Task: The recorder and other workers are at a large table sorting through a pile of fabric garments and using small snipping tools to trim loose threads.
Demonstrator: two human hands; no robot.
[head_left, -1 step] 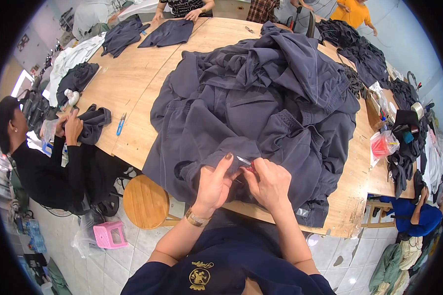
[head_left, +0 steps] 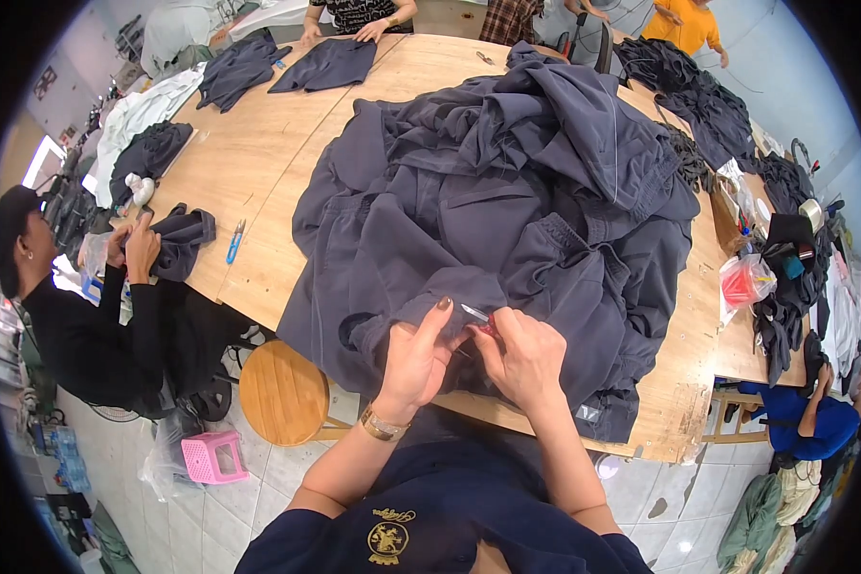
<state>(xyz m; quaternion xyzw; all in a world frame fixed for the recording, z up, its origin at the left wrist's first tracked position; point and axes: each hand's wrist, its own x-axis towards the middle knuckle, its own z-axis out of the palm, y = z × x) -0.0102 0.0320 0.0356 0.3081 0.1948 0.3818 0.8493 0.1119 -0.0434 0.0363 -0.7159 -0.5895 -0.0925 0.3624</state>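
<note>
A large heap of dark grey garments (head_left: 493,206) with elastic waistbands and drawstrings lies on the table before me. At its near edge my left hand (head_left: 413,359) is closed on a bunched part of a dark grey garment (head_left: 459,285), thumb raised along the cloth. Close beside it, my right hand (head_left: 528,352) grips a small pair of thread snips (head_left: 474,313) with red handles. Their pale metal blades point left, toward my left thumb and over the fabric. The fingertips of both hands nearly meet, and the cloth between them is partly hidden.
The wooden table (head_left: 258,191) carries blue-handled snips (head_left: 235,241) left of the heap. A person in black (head_left: 86,316) handles a garment there. A round wooden stool (head_left: 283,392) and a pink plastic stool (head_left: 214,456) stand at the lower left. Other people work around the table.
</note>
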